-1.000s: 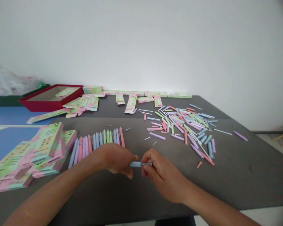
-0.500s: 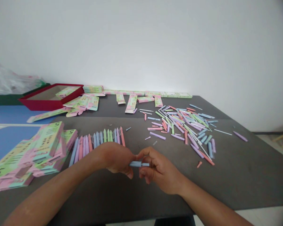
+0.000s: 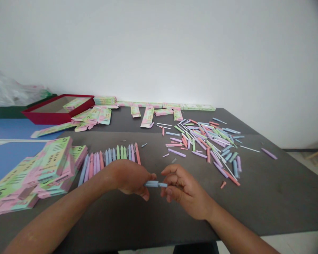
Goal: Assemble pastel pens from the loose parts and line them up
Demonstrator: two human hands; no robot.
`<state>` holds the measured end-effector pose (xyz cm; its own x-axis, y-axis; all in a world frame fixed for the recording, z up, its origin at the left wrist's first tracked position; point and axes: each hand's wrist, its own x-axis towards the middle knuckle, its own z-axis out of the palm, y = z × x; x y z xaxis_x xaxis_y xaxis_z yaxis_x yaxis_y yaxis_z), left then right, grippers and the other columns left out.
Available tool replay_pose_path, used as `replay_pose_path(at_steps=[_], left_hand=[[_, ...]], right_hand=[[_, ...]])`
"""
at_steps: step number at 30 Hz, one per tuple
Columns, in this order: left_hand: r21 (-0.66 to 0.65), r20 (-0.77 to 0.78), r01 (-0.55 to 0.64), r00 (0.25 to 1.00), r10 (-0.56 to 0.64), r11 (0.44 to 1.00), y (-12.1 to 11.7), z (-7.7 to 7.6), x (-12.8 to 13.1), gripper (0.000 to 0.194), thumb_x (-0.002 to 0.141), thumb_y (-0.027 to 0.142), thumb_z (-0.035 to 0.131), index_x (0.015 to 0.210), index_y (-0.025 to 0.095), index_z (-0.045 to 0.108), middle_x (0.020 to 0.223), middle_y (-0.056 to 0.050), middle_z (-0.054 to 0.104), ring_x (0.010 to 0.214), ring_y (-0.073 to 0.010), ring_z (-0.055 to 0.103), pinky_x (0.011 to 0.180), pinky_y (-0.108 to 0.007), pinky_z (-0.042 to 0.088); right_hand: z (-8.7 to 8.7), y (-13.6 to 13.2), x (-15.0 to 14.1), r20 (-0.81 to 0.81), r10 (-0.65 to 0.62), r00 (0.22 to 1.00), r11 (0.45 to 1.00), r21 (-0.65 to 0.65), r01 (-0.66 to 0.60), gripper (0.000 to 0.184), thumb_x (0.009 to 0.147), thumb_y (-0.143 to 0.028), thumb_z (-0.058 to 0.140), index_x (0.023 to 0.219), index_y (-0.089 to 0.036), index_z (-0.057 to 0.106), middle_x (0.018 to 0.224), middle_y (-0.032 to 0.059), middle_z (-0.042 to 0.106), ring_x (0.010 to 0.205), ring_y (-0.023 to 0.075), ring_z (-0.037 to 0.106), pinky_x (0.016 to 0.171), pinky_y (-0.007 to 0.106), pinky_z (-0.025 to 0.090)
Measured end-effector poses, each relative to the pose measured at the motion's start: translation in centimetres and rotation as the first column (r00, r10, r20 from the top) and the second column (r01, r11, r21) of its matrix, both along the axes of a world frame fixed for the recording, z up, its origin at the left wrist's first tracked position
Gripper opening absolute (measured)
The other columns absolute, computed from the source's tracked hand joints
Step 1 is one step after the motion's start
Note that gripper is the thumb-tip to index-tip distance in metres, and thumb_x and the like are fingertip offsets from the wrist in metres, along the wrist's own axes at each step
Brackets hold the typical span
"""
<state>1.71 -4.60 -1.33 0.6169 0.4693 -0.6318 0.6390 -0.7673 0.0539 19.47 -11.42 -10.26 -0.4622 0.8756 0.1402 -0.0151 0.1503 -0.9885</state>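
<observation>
My left hand (image 3: pixel 129 180) and my right hand (image 3: pixel 182 192) meet over the near middle of the dark table (image 3: pixel 267 197). Between them is a light blue pen (image 3: pixel 155 184), held level. The left fingers are curled round its left end. The right thumb and fingers pinch its right end. Just behind my left hand lies a neat row of finished pens (image 3: pixel 110 158) in pink, purple, blue and green. A loose pile of pen parts (image 3: pixel 209 141) is spread out to the right, beyond my right hand.
Stacked pink and green cartons (image 3: pixel 34 173) sit at the near left. A red tray (image 3: pixel 57 107) with cartons stands at the back left, with flat pen boxes (image 3: pixel 148 114) strewn along the back edge. A white wall rises behind.
The pen has stayed between both hands. My right hand closed in on its right end, then shifted slightly right and down, with the forefinger lifted.
</observation>
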Motion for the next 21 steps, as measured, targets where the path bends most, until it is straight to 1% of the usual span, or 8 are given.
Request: replay_pose_path(at_steps=[3, 10, 13, 15, 18, 20, 21], left_hand=[[-0.009, -0.007, -0.001, 1.0, 0.001, 1.0, -0.1, 0.1, 0.1, 0.041, 0.077, 0.043, 0.06, 0.115, 0.029, 0.058, 0.081, -0.006, 0.072, 0.068, -0.0265, 0.066, 0.049, -0.027, 0.041], [0.012, -0.012, -0.007, 1.0, 0.007, 1.0, -0.2, 0.1, 0.0, 0.049, 0.077, 0.047, 0.059, 0.121, 0.028, 0.056, 0.085, -0.008, 0.072, 0.073, -0.0283, 0.067, 0.051, -0.028, 0.043], [0.02, -0.004, -0.019, 1.0, 0.019, 1.0, -0.3, 0.1, 0.0, 0.051, 0.076, 0.046, 0.06, 0.124, 0.028, 0.054, 0.087, -0.009, 0.072, 0.076, -0.0282, 0.066, 0.053, -0.028, 0.044], [0.022, -0.006, -0.025, 1.0, 0.025, 0.999, -0.3, 0.1, 0.1, 0.051, 0.076, 0.046, 0.06, 0.123, 0.026, 0.054, 0.086, -0.009, 0.072, 0.074, -0.0275, 0.066, 0.053, -0.028, 0.044], [0.026, -0.013, -0.031, 0.999, 0.031, 0.999, -0.1, 0.0, 0.1, 0.044, 0.077, 0.046, 0.059, 0.113, 0.022, 0.061, 0.08, -0.009, 0.072, 0.07, -0.026, 0.066, 0.052, -0.027, 0.043], [0.033, 0.018, -0.026, 1.0, 0.025, 0.999, 0.3, -0.1, 0.0, 0.038, 0.079, 0.046, 0.058, 0.108, 0.021, 0.063, 0.08, -0.008, 0.071, 0.071, -0.0253, 0.066, 0.053, -0.027, 0.043], [0.038, 0.04, -0.024, 0.999, 0.022, 0.999, 0.5, -0.2, -0.1, 0.037, 0.079, 0.045, 0.058, 0.108, 0.022, 0.062, 0.082, -0.008, 0.071, 0.073, -0.0249, 0.066, 0.054, -0.027, 0.043]], right_hand=[[0.0, 0.1, -0.4, -0.03, 0.007, 1.0, 1.0, 0.003, -0.006, 0.024, 0.09, -0.032, 0.046, 0.111, -0.022, 0.039, 0.074, -0.0008, 0.059, 0.06, 0.0099, 0.053, 0.056, 0.023, 0.042], [0.2, 0.3, -0.7, 0.067, 0.004, 0.998, 0.994, 0.111, -0.012, 0.031, 0.087, -0.028, 0.053, 0.115, -0.024, 0.039, 0.072, -0.0031, 0.059, 0.058, 0.0093, 0.054, 0.055, 0.022, 0.041], [0.3, 0.2, -0.5, 0.102, -0.032, 0.994, 0.986, 0.166, 0.015, 0.036, 0.084, -0.028, 0.057, 0.116, -0.023, 0.04, 0.074, -0.0033, 0.058, 0.061, 0.0097, 0.054, 0.057, 0.022, 0.042], [0.5, 0.1, -0.6, 0.142, -0.055, 0.988, 0.977, 0.211, 0.024, 0.036, 0.083, -0.027, 0.058, 0.115, -0.023, 0.041, 0.076, -0.0025, 0.059, 0.065, 0.0103, 0.055, 0.061, 0.023, 0.043], [0.9, 0.1, -1.1, 0.208, -0.107, 0.972, 0.959, 0.28, 0.046, 0.028, 0.084, -0.025, 0.056, 0.11, -0.021, 0.047, 0.078, -0.0013, 0.06, 0.068, 0.0107, 0.056, 0.064, 0.024, 0.043], [1.4, 0.5, -1.6, 0.237, -0.164, 0.958, 0.949, 0.304, 0.088, 0.02, 0.086, -0.024, 0.052, 0.106, -0.021, 0.051, 0.078, -0.001, 0.061, 0.067, 0.0104, 0.056, 0.063, 0.023, 0.042], [1.7, 0.8, -1.8, 0.242, -0.189, 0.952, 0.946, 0.304, 0.111, 0.018, 0.087, -0.024, 0.05, 0.104, -0.021, 0.052, 0.077, -0.001, 0.062, 0.065, 0.0102, 0.056, 0.062, 0.023, 0.042]])
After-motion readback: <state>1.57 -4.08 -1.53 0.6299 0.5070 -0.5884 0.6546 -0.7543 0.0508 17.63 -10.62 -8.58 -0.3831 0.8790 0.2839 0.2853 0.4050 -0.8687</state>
